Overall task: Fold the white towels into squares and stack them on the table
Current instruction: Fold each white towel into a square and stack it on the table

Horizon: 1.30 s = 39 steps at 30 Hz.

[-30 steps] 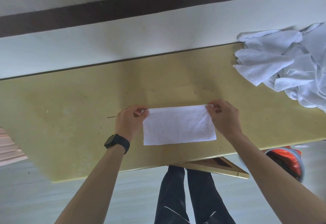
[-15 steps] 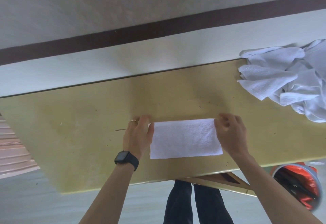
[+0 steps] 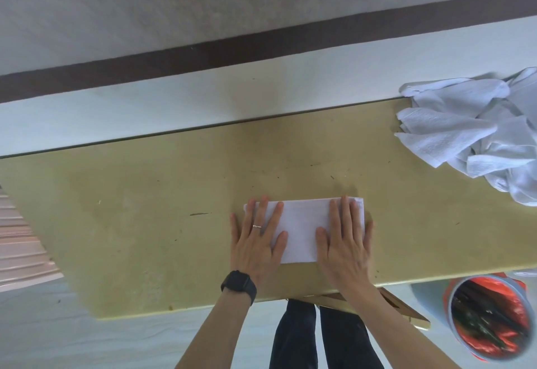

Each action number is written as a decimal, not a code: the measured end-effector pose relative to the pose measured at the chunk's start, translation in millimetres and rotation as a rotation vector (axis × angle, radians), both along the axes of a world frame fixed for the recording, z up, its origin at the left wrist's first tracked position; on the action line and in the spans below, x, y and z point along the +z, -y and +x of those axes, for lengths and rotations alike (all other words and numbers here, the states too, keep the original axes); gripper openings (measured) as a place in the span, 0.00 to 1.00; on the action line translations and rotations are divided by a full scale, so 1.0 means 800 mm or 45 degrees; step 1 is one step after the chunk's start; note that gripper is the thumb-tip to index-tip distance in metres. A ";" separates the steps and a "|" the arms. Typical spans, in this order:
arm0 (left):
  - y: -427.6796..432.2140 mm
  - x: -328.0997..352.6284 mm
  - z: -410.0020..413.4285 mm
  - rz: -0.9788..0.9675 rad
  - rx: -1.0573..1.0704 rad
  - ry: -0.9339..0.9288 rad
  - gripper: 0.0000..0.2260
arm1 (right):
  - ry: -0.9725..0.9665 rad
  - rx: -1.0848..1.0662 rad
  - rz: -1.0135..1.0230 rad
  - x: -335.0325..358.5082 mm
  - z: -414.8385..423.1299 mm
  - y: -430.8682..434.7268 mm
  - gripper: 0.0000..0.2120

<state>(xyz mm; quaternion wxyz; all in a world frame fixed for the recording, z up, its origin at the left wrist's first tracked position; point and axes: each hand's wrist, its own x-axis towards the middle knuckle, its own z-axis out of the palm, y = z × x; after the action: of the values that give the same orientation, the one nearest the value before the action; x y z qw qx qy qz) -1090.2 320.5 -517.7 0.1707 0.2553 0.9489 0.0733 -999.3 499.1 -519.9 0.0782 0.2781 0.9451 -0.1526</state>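
A folded white towel [image 3: 302, 226] lies as a flat rectangle on the yellow table [image 3: 145, 209], near the front edge. My left hand [image 3: 257, 241], with a ring and a black watch at the wrist, lies flat on the towel's left end, fingers spread. Flat on the right end rests my right hand [image 3: 344, 241], also with fingers apart. Both palms cover the towel's ends and only its middle strip shows. A heap of crumpled white towels [image 3: 476, 133] lies at the table's far right.
The table's far edge meets a white wall with a dark band [image 3: 261, 46]. A round bin lined with red plastic [image 3: 491, 316] stands on the floor at the right, below the front edge. My dark trouser legs [image 3: 319, 339] show under the table.
Both hands let go of the towel's top corners and now lie flat on its two ends. The view has shifted, so the table sits lower in the frame.
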 end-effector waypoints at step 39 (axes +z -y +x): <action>0.065 0.007 0.094 0.418 -0.645 -0.280 0.18 | -0.445 0.857 0.008 0.002 0.118 -0.025 0.21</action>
<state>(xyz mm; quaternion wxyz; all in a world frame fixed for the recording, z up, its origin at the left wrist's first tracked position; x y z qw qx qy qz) -1015.2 268.6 -511.9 0.0363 0.5140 0.8434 0.1526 -904.7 518.9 -518.2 -0.0393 -0.0779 0.9832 -0.1605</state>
